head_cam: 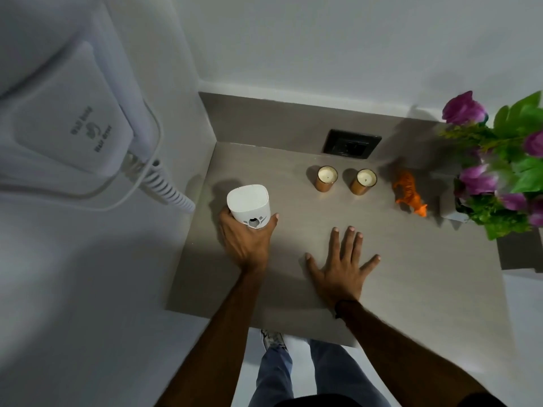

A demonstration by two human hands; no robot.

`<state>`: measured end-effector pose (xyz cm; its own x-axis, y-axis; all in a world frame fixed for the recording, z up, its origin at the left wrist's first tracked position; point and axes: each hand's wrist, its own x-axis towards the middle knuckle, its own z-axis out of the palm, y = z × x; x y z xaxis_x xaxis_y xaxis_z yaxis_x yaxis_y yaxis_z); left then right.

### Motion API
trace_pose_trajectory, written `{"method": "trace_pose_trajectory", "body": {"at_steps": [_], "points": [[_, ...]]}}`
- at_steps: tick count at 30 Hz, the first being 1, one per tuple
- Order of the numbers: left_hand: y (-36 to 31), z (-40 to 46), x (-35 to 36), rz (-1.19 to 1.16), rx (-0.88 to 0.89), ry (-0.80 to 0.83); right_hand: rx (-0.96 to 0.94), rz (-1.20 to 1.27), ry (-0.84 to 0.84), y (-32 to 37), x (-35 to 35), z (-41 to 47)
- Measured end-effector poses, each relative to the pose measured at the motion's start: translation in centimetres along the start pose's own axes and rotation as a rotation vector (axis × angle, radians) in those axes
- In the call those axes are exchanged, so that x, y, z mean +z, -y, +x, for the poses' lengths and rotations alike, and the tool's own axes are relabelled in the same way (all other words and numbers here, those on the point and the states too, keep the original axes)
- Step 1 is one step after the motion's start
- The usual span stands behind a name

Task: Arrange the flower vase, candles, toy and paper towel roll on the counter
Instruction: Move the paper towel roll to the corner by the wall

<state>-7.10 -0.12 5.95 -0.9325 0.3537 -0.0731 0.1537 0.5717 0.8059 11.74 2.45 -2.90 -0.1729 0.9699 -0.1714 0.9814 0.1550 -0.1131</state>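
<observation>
Paper towel roll (pixel 248 205): white, upright near the left edge of the counter, wrapped; small printed mark low on the near side.
Left hand (pixel 245 240): fingers curled around the lower part of the roll, thumb on its right side, gripping it from the near side.
Right hand (pixel 340 265): palm down, flat on the counter, fingers spread wide and holding nothing; dark band at the wrist.
Counter (pixel 411 289): grey-beige slab set in a corner between white walls, with a low upstand of the same colour along the back.
Candles (pixel 325 178) (pixel 363 181): two, in brown glass jars, side by side but apart, toward the back of the counter, right of the roll.
Toy (pixel 409 193): orange striped animal figure, standing right of the candles, just beside the vase.
Flower vase (pixel 454 207): pale, at the right edge, mostly hidden by purple flowers and green leaves.
Socket (pixel 351 143): dark plate in the upstand, behind the candles.
Hair dryer unit (pixel 79 118): white, wall-mounted at left, coiled cord hanging toward the counter corner.
Below the counter edge: blue jeans and a shoe on a pale floor.
</observation>
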Motion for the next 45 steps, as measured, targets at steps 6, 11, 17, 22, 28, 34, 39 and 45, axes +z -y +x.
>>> {"method": "trace_pose_trajectory", "body": {"at_steps": [6,11,17,22,28,34,39,45], "points": [[3.4,0.4,-2.3,0.004,0.132,0.158,-0.141,0.142,0.006,1.8,-2.7,1.2],[4.7,1.2,-3.9,-0.121,0.116,0.313,-0.439,0.661,0.168,8.0,-6.8,4.5],[2.4,3.8,-2.7,-0.151,0.116,0.315,-0.439,0.729,0.249,13.2,-8.8,8.2],[-0.4,9.4,0.2,-0.178,0.156,0.208,-0.466,0.734,0.238,17.6,-10.0,14.4],[-2.6,14.8,3.5,-0.099,0.129,0.1,-0.491,0.796,0.235,21.8,-9.6,20.6],[-4.1,16.5,4.9,0.012,0.128,-0.003,-0.506,0.855,0.222,24.2,-8.7,22.7],[-4.7,17.0,5.1,0.07,0.091,0.006,-0.569,0.794,0.2,25.4,-8.5,22.9],[-5.2,16.9,5.7,0.121,0.076,0.018,-0.575,0.772,0.272,25.0,-9.0,23.1]]}}
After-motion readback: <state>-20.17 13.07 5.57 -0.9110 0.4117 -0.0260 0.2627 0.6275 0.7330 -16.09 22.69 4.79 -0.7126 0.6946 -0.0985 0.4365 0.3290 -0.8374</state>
